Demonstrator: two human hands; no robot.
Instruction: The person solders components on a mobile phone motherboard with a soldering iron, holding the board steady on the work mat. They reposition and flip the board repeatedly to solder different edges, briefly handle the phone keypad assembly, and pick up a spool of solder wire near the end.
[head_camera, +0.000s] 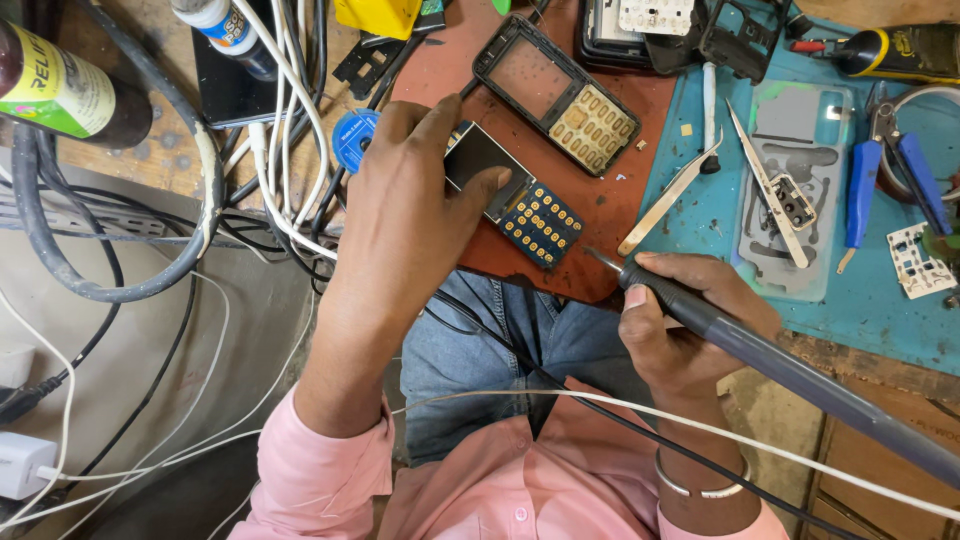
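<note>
My left hand rests on a phone circuit board with a dark screen and a blue keypad grid of gold contacts, pinning it to the reddish-brown mat. Thumb and forefinger grip the screen end. My right hand holds a grey soldering iron like a pen, its tip just right of the board's lower corner, a little apart from it. A black phone front cover with a keypad lies farther back on the mat.
Tweezers and a second pair lie on the teal mat, beside a grey phone shell, blue-handled pliers and a small white board. Tangled white and black cables crowd the left. A bottle stands far left.
</note>
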